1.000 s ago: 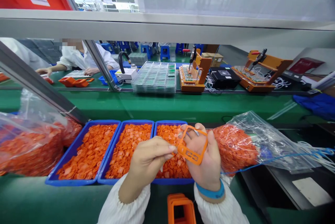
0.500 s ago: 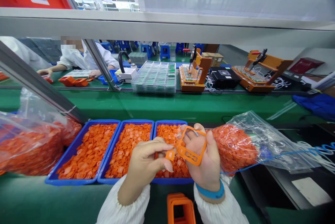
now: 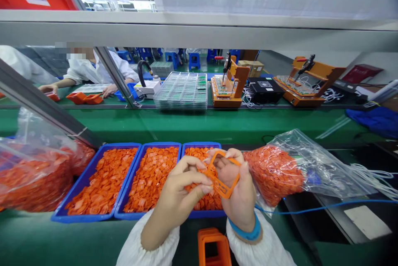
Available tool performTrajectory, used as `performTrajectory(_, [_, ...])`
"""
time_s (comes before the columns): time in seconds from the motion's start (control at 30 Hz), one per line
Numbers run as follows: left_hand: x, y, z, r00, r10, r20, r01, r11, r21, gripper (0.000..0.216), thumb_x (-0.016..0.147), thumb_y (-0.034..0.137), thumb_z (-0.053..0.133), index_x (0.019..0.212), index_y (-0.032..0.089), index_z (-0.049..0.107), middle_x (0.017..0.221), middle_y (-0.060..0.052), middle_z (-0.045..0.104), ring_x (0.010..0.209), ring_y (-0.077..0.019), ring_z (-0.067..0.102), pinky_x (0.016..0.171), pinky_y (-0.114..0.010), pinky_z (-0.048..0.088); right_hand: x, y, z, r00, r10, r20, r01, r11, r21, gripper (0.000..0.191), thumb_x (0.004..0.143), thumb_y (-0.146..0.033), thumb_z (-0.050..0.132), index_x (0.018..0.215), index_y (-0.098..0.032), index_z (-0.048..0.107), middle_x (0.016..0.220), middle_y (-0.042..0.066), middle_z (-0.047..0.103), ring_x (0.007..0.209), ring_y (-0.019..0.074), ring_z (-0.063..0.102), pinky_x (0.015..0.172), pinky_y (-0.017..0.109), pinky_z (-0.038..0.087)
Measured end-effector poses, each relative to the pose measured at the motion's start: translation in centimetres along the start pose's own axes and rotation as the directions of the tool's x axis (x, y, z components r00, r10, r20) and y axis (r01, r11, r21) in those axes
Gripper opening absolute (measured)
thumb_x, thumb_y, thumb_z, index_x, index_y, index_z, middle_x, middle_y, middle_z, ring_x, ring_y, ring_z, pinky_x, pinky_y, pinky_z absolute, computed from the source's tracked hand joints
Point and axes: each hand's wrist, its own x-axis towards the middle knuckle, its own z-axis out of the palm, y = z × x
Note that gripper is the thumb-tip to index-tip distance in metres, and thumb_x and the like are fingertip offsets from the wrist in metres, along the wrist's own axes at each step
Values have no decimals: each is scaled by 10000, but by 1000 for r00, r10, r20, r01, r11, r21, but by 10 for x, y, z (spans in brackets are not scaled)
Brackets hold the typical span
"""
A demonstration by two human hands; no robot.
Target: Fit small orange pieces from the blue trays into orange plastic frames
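Note:
My right hand [image 3: 238, 191], with a blue wristband, holds a thin orange plastic frame [image 3: 224, 176] upright over the rightmost blue tray [image 3: 199, 214]. My left hand [image 3: 183, 189] pinches the frame's left edge, thumb and fingers closed on it; a small orange piece may be pressed there but I cannot make it out. Both hands hover over heaps of small orange square pieces [image 3: 149, 176]. A stack of orange frames [image 3: 214, 246] stands below my wrists at the bench's near edge.
Three blue trays [image 3: 93, 215] of orange pieces sit side by side. Clear bags of orange pieces lie at left [image 3: 34, 174] and right [image 3: 280, 170]. Beyond the green belt [image 3: 217, 125] are clear tray stacks [image 3: 183, 91], orange jigs [image 3: 228, 87], and a seated person in white [image 3: 93, 71].
My left hand brought a small orange piece up against the frame's left side and closed in on it. Both hands shifted slightly left and down.

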Motion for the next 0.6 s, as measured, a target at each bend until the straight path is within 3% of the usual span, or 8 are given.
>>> performTrajectory(0.1, [1,-2,3,999,-42,16,41,998,39,169,1010,339,785,889,244,853,1182,-110,665,1054,-212,674,871,-307,586,-1,2,1,1000,12,22,-11,1000,-13,356,1050,-639,567,1060,-306,693,1084,21,819,1071,249,768,1065,482,579])
performTrajectory(0.2, [2,-3,3,991,-76,111,77,997,-11,131,1020,298,770,923,243,839,1135,-106,699,1216,-260,636,1002,-356,558,-2,1,1,999,47,3,-47,998,-32,357,1041,-646,586,1051,-305,692,1104,23,819,1091,258,771,1058,479,582])
performTrajectory(0.37, [4,-3,1,965,-135,224,160,982,-102,98,1026,235,751,960,235,823,1064,-67,745,1045,-215,707,928,-315,553,-4,2,-1,997,82,-13,-83,993,-79,378,1038,-658,588,1006,-296,693,967,18,795,1117,274,766,1057,470,576])
performTrajectory(0.5, [4,-8,5,955,-135,265,152,988,-43,157,1050,195,686,1074,245,832,1057,-65,779,965,-204,725,863,-303,534,-4,7,-7,995,88,-44,-93,987,-129,367,1052,-647,569,1035,-300,687,1050,21,802,1132,261,757,1068,458,563])
performTrajectory(0.6, [5,-10,7,945,-140,295,141,990,20,190,1062,191,644,1031,229,828,985,-62,754,897,-201,693,804,-296,502,-5,11,-9,994,80,-70,-90,984,-153,360,1054,-636,571,1025,-294,680,1077,29,807,1146,262,747,1088,463,546])
